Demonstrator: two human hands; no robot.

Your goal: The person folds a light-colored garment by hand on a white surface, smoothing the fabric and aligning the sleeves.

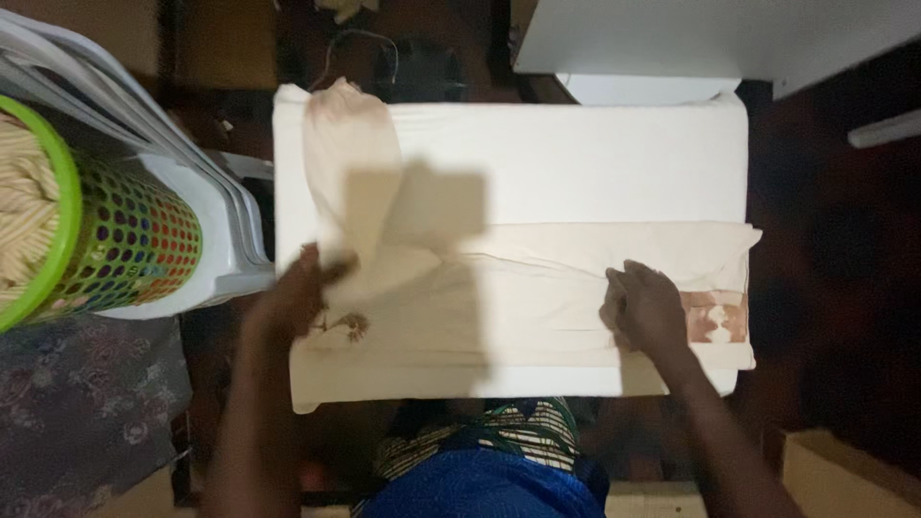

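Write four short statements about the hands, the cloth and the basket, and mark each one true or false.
1. The left hand grips a flap of the cream cloth. True.
2. The right hand is lifted clear of the cloth. False: it lies flat on it.
3. The green basket sits on the white padded board. False: it stands off its left end.
4. A brown printed patch shows beside the right hand. True.

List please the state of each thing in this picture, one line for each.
Cream garment: spread flat on the white padded surface, one sleeve turned up.
Left hand: fingers pinching the garment's left part.
Right hand: pressed flat on the garment.
Green basket: upright, filled with cream fabric.
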